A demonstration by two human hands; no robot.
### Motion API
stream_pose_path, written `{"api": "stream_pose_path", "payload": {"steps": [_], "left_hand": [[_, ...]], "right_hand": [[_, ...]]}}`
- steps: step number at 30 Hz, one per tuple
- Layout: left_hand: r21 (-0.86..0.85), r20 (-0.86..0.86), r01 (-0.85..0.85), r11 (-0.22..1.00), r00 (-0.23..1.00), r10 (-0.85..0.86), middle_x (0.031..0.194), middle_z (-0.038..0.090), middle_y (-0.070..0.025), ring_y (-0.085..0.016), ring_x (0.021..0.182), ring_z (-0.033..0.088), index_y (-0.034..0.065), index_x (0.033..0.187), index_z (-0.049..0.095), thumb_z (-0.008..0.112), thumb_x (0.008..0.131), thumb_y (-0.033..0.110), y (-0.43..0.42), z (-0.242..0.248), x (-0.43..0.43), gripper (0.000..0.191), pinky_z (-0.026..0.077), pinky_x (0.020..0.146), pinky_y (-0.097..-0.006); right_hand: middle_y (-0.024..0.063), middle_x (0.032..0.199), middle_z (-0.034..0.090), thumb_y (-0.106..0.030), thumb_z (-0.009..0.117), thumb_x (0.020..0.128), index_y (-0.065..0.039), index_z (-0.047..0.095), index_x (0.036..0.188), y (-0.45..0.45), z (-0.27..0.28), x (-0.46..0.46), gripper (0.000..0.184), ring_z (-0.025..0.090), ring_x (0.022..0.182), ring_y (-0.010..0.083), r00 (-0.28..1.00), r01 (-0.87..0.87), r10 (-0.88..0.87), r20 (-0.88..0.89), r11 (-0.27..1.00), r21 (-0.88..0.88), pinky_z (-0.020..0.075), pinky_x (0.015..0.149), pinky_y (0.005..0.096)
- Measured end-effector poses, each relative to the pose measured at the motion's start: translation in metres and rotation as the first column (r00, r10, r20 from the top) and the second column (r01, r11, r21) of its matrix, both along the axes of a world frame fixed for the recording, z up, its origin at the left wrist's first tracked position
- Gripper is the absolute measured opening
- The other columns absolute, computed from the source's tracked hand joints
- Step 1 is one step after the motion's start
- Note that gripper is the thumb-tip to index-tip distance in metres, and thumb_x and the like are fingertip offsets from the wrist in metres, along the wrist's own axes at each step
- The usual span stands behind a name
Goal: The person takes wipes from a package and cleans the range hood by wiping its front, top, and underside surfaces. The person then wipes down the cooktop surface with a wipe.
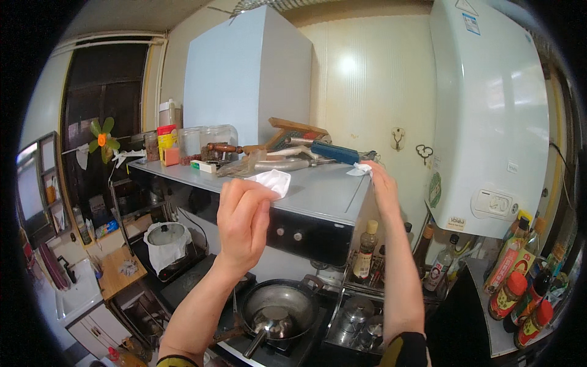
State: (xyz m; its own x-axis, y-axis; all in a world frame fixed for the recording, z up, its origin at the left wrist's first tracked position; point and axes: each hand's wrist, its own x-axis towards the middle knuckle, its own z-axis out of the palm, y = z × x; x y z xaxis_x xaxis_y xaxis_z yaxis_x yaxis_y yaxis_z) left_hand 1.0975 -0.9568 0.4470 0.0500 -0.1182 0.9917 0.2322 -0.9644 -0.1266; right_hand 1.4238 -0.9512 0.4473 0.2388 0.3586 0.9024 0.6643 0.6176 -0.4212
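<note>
My left hand [245, 222] grips a white tissue [276, 182] between thumb and fingers, above the front edge of the grey range hood top [316, 188]. At the hood's right rear corner, my right hand [381, 186] holds another crumpled white tissue or wipe [360, 170] against the surface. Just beyond it lies a dark blue tool handle [337, 151]. A heap of knives and utensils, with a metal knife handle [282, 165] at the front, spreads across the hood behind my left hand.
Clear jars [219, 140], a yellow-and-red canister [167, 140] and a small green-and-white box [203, 166] line the hood's left end. Below are a wok [298, 293] with a metal ladle [273, 321] and sauce bottles [366, 250]. A white water heater [493, 114] hangs at right.
</note>
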Motion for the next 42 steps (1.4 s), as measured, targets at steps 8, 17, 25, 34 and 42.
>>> {"api": "stream_pose_path", "payload": {"steps": [8, 17, 25, 34, 42], "left_hand": [[-0.034, 0.203, 0.252, 0.967, 0.949, -0.24, 0.085, 0.054, -0.0123, -0.023, 0.079, 0.051, 0.0, 0.084, 0.059, 0.05, 0.081, -0.003, -0.013, -0.014, -0.032, 0.01, 0.041, 0.069, -0.0296], [-0.173, 0.274, 0.286, 0.942, 0.933, -0.233, 0.084, 0.055, -0.0138, -0.023, 0.077, 0.052, -0.0002, 0.081, 0.058, 0.047, 0.086, 0.008, -0.012, -0.075, -0.094, 0.014, 0.042, 0.069, -0.0308], [-0.259, 0.237, 0.323, 0.91, 0.935, -0.264, 0.081, 0.054, -0.0118, -0.022, 0.076, 0.049, 0.0014, 0.078, 0.056, 0.045, 0.09, 0.017, -0.013, -0.103, -0.12, 0.022, 0.04, 0.069, -0.0313], [-0.304, 0.278, 0.424, 0.853, 0.896, -0.346, 0.08, 0.056, -0.0123, -0.023, 0.074, 0.051, 0.0008, 0.077, 0.059, 0.049, 0.087, 0.016, -0.008, -0.119, -0.131, 0.02, 0.041, 0.065, -0.0321], [-0.371, 0.265, 0.438, 0.819, 0.895, -0.359, 0.08, 0.056, -0.0123, -0.024, 0.074, 0.051, 0.0008, 0.076, 0.059, 0.049, 0.088, 0.017, -0.002, -0.137, -0.15, 0.022, 0.041, 0.065, -0.0322]], "right_hand": [[0.0142, 0.126, 0.058, -0.025, 0.044, 0.093, 0.003, 0.058, 0.119, -0.088, 0.06, -0.087, 0.041, 0.052, 0.116, 0.0257, 0.907, -0.005, 0.195, 0.374, 0.892, -0.452, 0.037, 0.101, 0.0326], [0.013, 0.137, 0.049, -0.032, 0.042, 0.096, -0.004, 0.046, 0.134, -0.077, 0.093, -0.087, 0.048, 0.045, 0.125, 0.0278, 0.793, 0.347, 0.191, 0.579, 0.639, -0.687, 0.0307, 0.107, 0.0335], [0.0156, 0.135, 0.049, -0.037, 0.042, 0.095, -0.006, 0.049, 0.131, -0.062, 0.103, -0.14, 0.049, 0.045, 0.125, 0.03, 0.746, 0.45, 0.189, 0.639, 0.564, -0.692, 0.033, 0.106, 0.0347], [0.0195, 0.133, 0.05, -0.026, 0.043, 0.096, 0.0, 0.048, 0.129, -0.126, 0.09, -0.202, 0.043, 0.048, 0.122, 0.034, 0.637, 0.392, 0.189, 0.747, 0.756, -0.525, 0.0363, 0.103, 0.0368], [0.0147, 0.115, 0.063, -0.002, 0.063, 0.08, -0.004, 0.063, 0.111, -0.182, 0.03, -0.188, 0.031, 0.061, 0.104, 0.0293, 0.706, 0.487, -0.332, 0.626, 0.869, -0.089, 0.0489, 0.088, 0.0347]]}}
